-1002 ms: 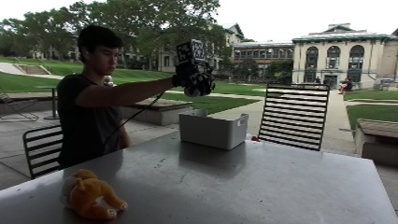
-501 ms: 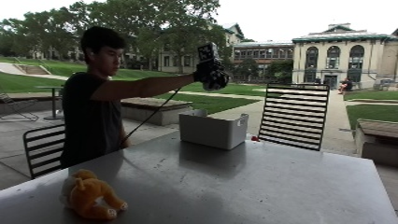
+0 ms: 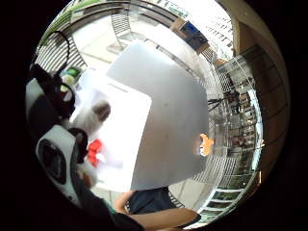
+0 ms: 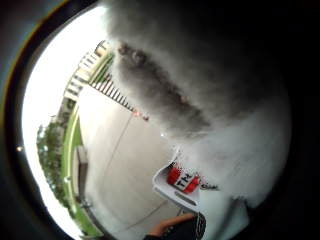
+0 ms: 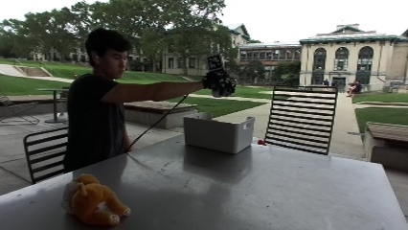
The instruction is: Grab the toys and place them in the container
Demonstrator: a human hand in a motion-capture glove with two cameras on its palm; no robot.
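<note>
Orange plush toy (image 5: 91,201) lies at the lower left of the outside view, on the near corner of the grey table (image 5: 255,191). Further back, mid-frame, stands the white container (image 5: 218,132), with a red toy (image 3: 95,150) inside. Above it, the person's gloved right hand (image 5: 220,82) grips a grey-white furry toy (image 4: 235,100).

- Black-gloved right hand (image 5: 220,82) now further out over the open white plastic container (image 5: 218,132), arm nearly level.
- Grey-white furry plush toy (image 4: 215,95) held against its palm.
</note>
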